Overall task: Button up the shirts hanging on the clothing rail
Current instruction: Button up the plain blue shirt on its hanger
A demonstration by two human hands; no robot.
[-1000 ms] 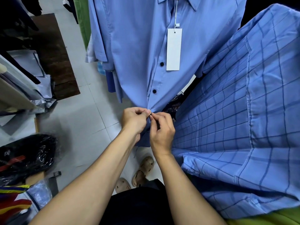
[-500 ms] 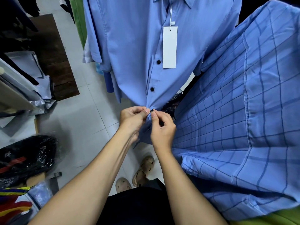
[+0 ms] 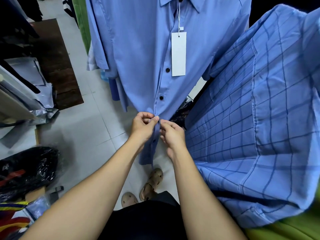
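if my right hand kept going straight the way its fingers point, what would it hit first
Probably the plain shirt: the right hand already pinches its front edge, fingers pointing up and left toward the left hand. Past the fabric, that hand's fingertips seem next, though depth is unclear.

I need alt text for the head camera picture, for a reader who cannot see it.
Two bare hands, left hand and right hand, pinch the front placket of a plain blue shirt hanging in front, low down under two fastened black buttons. A white tag hangs from its collar; a checked blue shirt hangs at right.
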